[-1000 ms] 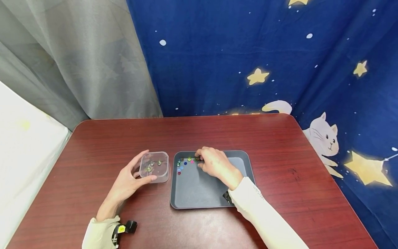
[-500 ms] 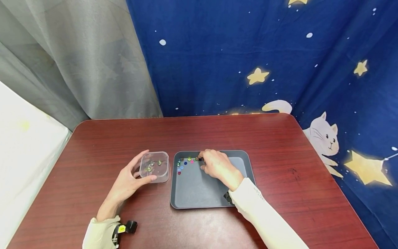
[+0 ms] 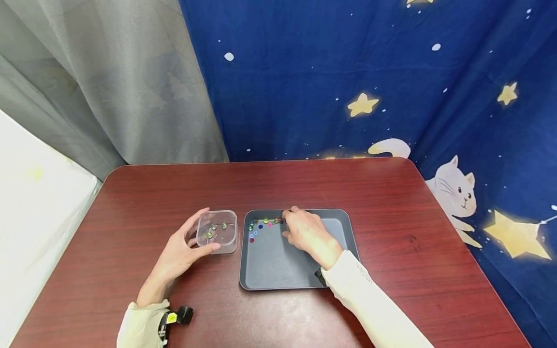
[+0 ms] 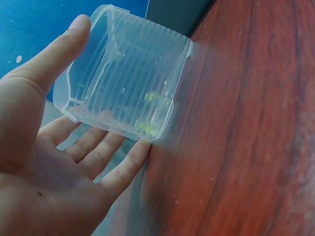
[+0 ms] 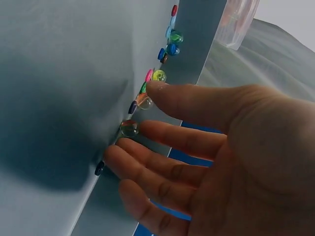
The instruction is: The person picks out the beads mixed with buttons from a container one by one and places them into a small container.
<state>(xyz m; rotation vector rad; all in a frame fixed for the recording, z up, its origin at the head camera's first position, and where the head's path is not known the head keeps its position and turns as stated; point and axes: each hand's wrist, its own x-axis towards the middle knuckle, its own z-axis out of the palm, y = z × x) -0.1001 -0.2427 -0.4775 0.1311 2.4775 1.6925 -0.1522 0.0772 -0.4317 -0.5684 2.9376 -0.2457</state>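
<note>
My left hand (image 3: 176,255) grips a clear plastic box (image 3: 229,247) between thumb and fingers on the table, left of the tray. Three greenish glass marbles (image 3: 224,225) show inside it. Over the far edge of the grey tray (image 3: 278,263) is my right hand (image 3: 308,233), its thumb and fingers spread apart. In the right wrist view the index fingertip is right at a clear marble (image 5: 129,129). The thumb tip lies beside an orange-tinted marble (image 5: 144,102). Small button-like discs, among them a pink one (image 5: 149,75) and a dark one (image 5: 100,168), line that edge.
More marbles and discs, such as a dark red disc (image 3: 252,240), gather in the tray's far left corner. The reddish-brown wooden table (image 3: 243,319) extends around the tray. A grey curtain (image 3: 165,96) and a blue star curtain (image 3: 296,96) hang behind it.
My right hand has shifted slightly right along the tray's far edge, uncovering more marbles and discs. The left hand and the box stay in place.
</note>
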